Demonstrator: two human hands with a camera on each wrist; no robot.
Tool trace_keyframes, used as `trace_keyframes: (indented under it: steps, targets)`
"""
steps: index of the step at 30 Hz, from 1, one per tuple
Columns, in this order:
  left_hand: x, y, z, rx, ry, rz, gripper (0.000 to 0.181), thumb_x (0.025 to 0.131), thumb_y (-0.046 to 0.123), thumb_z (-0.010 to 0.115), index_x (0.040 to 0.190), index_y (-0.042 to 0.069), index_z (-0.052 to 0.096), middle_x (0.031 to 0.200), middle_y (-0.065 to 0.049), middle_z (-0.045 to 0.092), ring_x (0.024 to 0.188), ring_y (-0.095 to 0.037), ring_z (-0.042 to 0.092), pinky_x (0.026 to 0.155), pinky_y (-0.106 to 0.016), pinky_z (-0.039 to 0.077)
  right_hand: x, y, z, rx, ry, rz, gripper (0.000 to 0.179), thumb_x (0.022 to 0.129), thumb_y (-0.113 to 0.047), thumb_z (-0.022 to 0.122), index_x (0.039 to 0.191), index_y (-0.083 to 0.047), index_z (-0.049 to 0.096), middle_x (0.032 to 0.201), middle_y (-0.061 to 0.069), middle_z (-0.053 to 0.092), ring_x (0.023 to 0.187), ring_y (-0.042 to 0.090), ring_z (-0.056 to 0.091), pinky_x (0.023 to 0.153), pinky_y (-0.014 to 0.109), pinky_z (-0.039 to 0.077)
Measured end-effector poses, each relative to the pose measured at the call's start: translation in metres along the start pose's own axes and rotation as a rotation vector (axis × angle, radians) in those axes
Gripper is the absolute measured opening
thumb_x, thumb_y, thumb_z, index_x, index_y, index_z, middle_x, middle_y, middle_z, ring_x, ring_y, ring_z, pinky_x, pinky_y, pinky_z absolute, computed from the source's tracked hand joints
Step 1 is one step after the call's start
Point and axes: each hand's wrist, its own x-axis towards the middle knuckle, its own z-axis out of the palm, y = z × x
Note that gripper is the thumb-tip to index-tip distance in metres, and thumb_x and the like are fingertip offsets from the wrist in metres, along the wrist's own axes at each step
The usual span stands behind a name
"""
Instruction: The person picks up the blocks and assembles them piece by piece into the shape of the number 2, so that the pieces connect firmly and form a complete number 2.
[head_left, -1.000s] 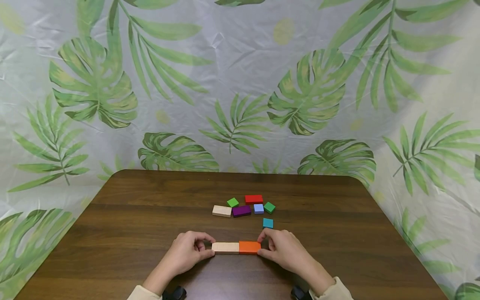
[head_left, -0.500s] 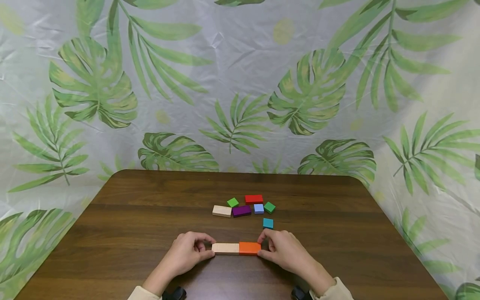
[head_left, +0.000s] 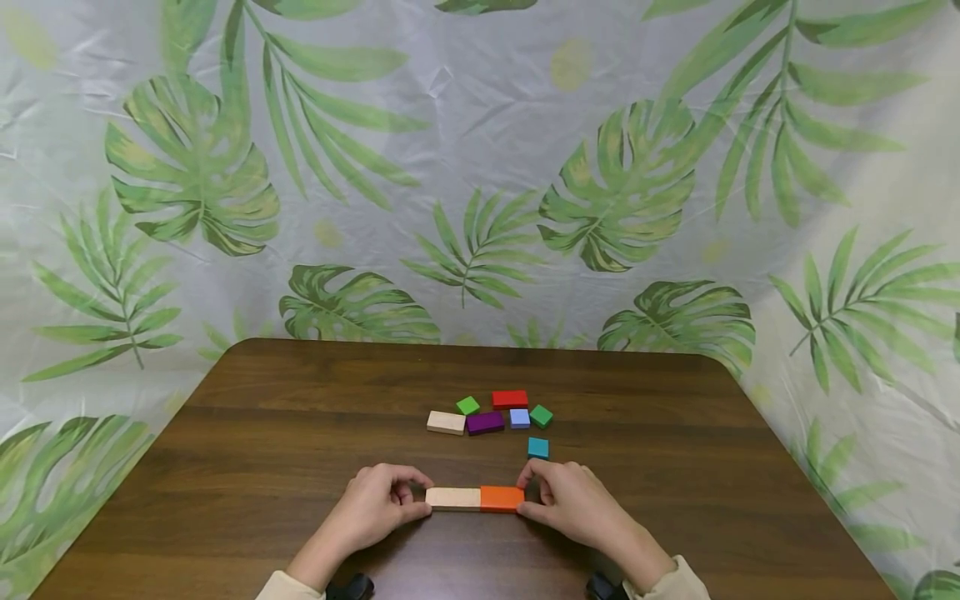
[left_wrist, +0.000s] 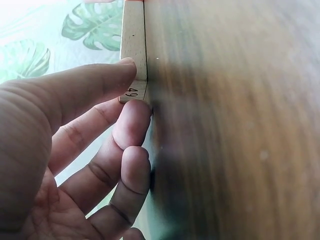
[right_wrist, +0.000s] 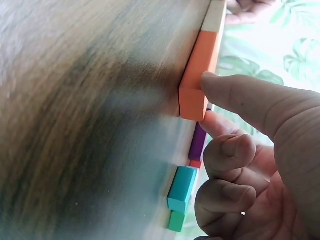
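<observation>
A plain wooden block (head_left: 453,498) and an orange block (head_left: 502,498) lie end to end in a row on the table. My left hand (head_left: 380,498) pinches the outer end of the wooden block between thumb and index finger. In the left wrist view, that block's end face (left_wrist: 132,93) carries the printed number 49. At the other end of the row, my right hand (head_left: 572,500) pinches the orange block with thumb and index finger. The right wrist view shows its thumb on the side of the orange block (right_wrist: 199,65), the other fingers curled beside it.
Behind the row lie a second plain wooden block (head_left: 446,422), a purple block (head_left: 485,423), a red block (head_left: 510,399), and small light green (head_left: 468,405), light blue (head_left: 519,418) and dark green (head_left: 541,416) blocks. A teal block (head_left: 537,447) lies just beyond my right hand. A leaf-print cloth (head_left: 480,167) hangs behind the table.
Both hands keep their hold on the ends of the row, which has moved very slightly toward me. The head view has shifted a touch. The other blocks stay in place.
</observation>
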Motion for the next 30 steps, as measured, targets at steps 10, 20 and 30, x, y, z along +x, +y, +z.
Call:
trace_keyframes:
  steps: [10,20,30]
  targets:
    - [-0.003,-0.003,-0.001,-0.038,-0.003,0.004,0.034,0.084,0.021,0.093,0.113,0.014,0.076,0.071,0.009,0.062,0.057,-0.002,0.051,0.055,-0.021,0.042,0.001,0.005,-0.005,0.009,0.001,-0.022,0.025,0.096,-0.036,0.082,0.109,-0.017,0.073,0.061,-0.014,0.046,0.05,0.0,0.038,0.054,0.022,0.032]
    - [-0.004,-0.005,-0.004,-0.096,-0.017,-0.003,0.021,0.088,0.019,0.089,0.104,0.014,0.077,0.073,0.006,0.063,0.06,-0.002,0.052,0.055,-0.021,0.042,0.016,0.012,-0.016,-0.017,0.04,-0.015,0.02,0.097,-0.031,0.081,0.109,-0.017,0.073,0.063,-0.012,0.048,0.053,0.0,0.041,0.055,0.022,0.035]
    - [-0.003,-0.006,-0.004,-0.104,-0.015,-0.007,0.018,0.088,0.018,0.089,0.102,0.014,0.078,0.072,0.007,0.063,0.061,-0.001,0.052,0.056,-0.02,0.041,0.047,0.014,-0.028,-0.05,0.063,0.022,0.019,0.098,-0.026,0.081,0.111,-0.014,0.075,0.067,-0.007,0.051,0.055,0.006,0.044,0.057,0.024,0.036]
